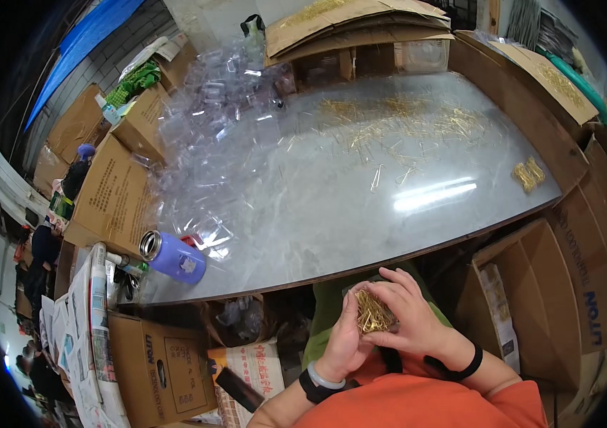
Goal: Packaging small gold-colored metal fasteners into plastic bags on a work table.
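Note:
Close to my body, below the table's near edge, my left hand [346, 340] and my right hand [417, 319] are cupped around a bundle of thin gold-coloured wire pieces [372, 314]. The left palm presses on one side, and the right fingers curl over the other side. Ends of the wires show between the hands; the rest is covered. More gold wire pieces [453, 123] lie scattered over the far part of the grey tabletop [303, 228]. A gathered bundle of similar gold pieces [528, 175] lies by the right edge.
Clear plastic boxes [210, 135] are heaped on the table's left side. A purple bottle [178, 258] stands at the near left corner. Cardboard sheets [360, 28] form a shelf at the back. Open cartons [532, 285] stand to my right, and a closed carton [164, 371] is below left.

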The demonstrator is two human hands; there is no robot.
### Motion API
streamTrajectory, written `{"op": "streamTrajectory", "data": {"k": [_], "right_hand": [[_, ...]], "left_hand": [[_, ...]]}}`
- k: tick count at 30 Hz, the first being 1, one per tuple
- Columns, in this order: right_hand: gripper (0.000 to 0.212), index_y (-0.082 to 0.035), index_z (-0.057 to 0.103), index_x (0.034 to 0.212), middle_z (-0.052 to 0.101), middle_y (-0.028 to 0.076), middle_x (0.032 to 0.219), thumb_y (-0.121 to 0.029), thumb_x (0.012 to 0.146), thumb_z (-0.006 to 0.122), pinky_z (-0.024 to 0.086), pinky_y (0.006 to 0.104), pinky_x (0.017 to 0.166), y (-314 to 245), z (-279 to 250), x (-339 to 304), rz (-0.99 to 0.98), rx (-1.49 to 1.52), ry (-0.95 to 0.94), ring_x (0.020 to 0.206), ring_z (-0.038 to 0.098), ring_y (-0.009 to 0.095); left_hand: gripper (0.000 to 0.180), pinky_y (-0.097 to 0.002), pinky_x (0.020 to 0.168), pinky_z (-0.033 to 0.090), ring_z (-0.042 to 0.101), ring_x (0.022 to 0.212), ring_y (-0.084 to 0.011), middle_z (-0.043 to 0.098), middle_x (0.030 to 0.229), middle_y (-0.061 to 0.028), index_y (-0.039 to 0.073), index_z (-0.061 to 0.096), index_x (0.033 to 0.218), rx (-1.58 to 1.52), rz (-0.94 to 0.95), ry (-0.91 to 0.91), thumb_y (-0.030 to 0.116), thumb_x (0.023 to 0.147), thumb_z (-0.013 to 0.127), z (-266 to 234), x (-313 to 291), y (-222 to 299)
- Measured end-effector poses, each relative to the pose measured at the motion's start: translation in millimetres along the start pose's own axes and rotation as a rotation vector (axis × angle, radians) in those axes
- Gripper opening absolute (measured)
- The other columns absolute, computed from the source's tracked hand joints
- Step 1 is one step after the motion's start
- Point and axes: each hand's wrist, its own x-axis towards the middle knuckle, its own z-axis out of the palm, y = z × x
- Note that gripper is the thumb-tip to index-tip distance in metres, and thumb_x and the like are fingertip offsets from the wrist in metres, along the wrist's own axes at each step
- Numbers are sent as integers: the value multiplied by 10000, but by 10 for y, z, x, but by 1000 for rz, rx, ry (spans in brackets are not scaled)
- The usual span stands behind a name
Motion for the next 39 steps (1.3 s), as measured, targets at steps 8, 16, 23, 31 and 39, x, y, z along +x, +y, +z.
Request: {"op": "streamTrajectory", "data": {"k": [8,16,23,31,39], "right_hand": [[985,-10,375,1520,374,245,1544,-392,763,877,367,520,1134,-164,11,-87,138,98,132,1386,429,444],[923,7,368,1520,453,239,1464,-270,792,863,422,456,1111,-83,139,-122,78,220,243,1330,503,392],[830,-2,486,1460,570,177,1350,-183,762,897,513,395,1034,33,-488,86,-66,329,-31,1198,629,305],[862,-59,449,1521,526,181,1426,-181,780,873,461,413,1100,191,-682,485,-36,295,-217,1319,544,315],[678,-69,560,1342,505,198,1385,-210,759,876,455,456,1056,533,-229,703,0,26,193,1263,511,383]], "left_hand": [[444,-471,1134,459,541,1342,-255,557,1427,-102,155,465,1429,-99,196,50,446,1131,311,204,-106,20],[438,-470,1128,451,510,1367,-278,534,1456,-102,151,401,1485,-148,244,-115,382,1114,430,164,-160,27],[837,-484,1072,511,489,1384,-292,480,1479,-121,164,209,1610,393,330,-287,191,956,731,144,-238,461],[866,-410,1096,453,510,1334,-336,459,1450,-177,17,456,1501,1408,718,-338,226,776,882,173,86,904],[774,-447,1042,476,538,1249,-400,507,1367,-227,-26,524,1406,1599,886,125,160,739,870,29,623,881]]}}
